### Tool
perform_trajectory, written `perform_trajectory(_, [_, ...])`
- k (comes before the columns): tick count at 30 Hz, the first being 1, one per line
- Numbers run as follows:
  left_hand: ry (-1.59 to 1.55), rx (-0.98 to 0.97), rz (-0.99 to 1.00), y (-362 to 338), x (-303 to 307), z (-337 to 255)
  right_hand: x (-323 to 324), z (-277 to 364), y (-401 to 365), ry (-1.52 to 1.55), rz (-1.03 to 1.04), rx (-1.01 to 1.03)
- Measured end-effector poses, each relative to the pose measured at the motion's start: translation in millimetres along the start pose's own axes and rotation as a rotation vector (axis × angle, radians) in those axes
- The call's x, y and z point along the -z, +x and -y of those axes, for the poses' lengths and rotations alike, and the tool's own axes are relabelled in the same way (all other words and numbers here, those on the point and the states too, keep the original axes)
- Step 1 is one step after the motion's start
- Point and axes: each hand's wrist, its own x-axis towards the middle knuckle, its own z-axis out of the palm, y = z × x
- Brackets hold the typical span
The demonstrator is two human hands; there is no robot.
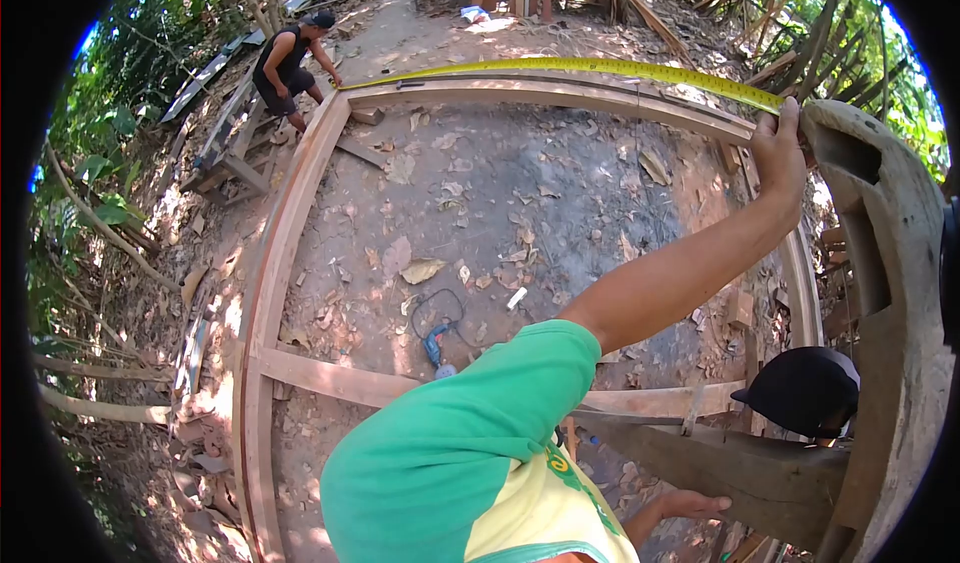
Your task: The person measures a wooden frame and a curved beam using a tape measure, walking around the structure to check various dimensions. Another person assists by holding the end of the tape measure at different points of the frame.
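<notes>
My left hand (778,153) is raised at the end of an outstretched arm, its fingers closed on the near end of a yellow measuring tape (580,66). The tape bows slightly above a long wooden beam (520,90) and reaches to the far left corner, where a person (285,68) in a dark sleeveless top bends with a hand at its other end. My right hand (692,504) is low beside a thick, dark timber (740,468), its fingers stretched out with nothing visible in them. Close beside my left hand stands a weathered post with slots (895,293).
A second person in a black cap (800,391) is at right behind the timber. Wooden beams form a large frame, with a left side beam (285,233) and a crossbeam (340,375). A blue power drill (435,345) with a cord lies on the leaf-strewn ground inside it.
</notes>
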Motion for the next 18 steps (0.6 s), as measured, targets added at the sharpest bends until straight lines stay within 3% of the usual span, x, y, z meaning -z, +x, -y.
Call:
perform_trajectory(13, [-0.045, 0.041, 0.086, -0.1, 3.1, -1.0, -4.4, 10.1, -2.2, -0.019, -0.007, 0.041])
perform_trajectory(18, [0.007, 0.004, 0.003, 0.2, 0.8, -1.5, -8.2, 20.0, -7.8, -0.027, -0.020, -0.024])
